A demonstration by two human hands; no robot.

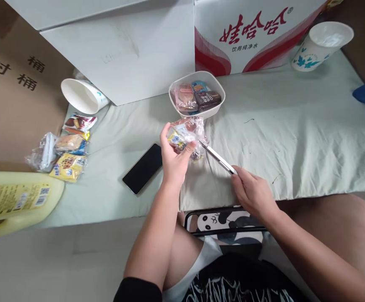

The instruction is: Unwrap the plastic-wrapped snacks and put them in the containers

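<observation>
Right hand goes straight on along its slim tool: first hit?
Likely the snack packet in the left hand; the slim tool appears to have its tip at the clear wrapper, though depth and actual contact are unclear.

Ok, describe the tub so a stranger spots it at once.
Find the white carton with big red writing. By its left edge, just beyond the left hand, sits the white tub. Unlike the paper cups, it is low, wide and holds wrapped snacks.

White-and-silver tool (pixel 218 158), white tub (pixel 214 110), pale green cloth (pixel 264 142)
</observation>
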